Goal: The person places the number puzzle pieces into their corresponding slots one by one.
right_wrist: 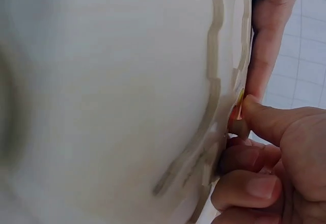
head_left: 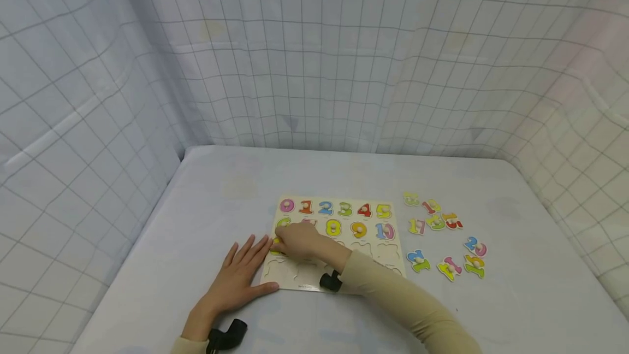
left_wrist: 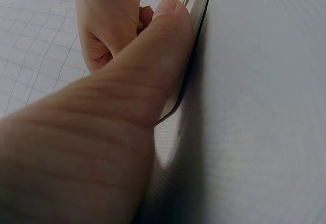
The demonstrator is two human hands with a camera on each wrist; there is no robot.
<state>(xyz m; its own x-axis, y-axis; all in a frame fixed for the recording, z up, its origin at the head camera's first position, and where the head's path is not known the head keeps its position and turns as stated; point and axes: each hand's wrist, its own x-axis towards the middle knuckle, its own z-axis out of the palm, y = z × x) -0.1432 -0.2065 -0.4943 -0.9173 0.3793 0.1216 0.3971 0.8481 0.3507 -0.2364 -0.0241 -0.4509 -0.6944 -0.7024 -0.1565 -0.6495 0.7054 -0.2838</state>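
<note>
A wooden number puzzle board [head_left: 304, 280] lies on the table, with number pieces 0 to 5 along its top row. Over its left part, my right hand [head_left: 297, 240] has curled fingers and pinches the wooden knob [right_wrist: 238, 128] of a yellow and orange number piece [right_wrist: 238, 107] at the start of the third row. The hand covers most of that piece and the 7. My left hand [head_left: 238, 277] rests flat with spread fingers along the board's left edge, its thumb [left_wrist: 170, 25] at the near left corner.
Several loose two-digit pieces lie right of the board, among them a 15 [head_left: 452, 221], a 17 [head_left: 417, 226] and a 20 [head_left: 475, 246]. Recessed slots show in the board's lower rows. White gridded cloth [head_left: 334, 70] walls the table's back and sides.
</note>
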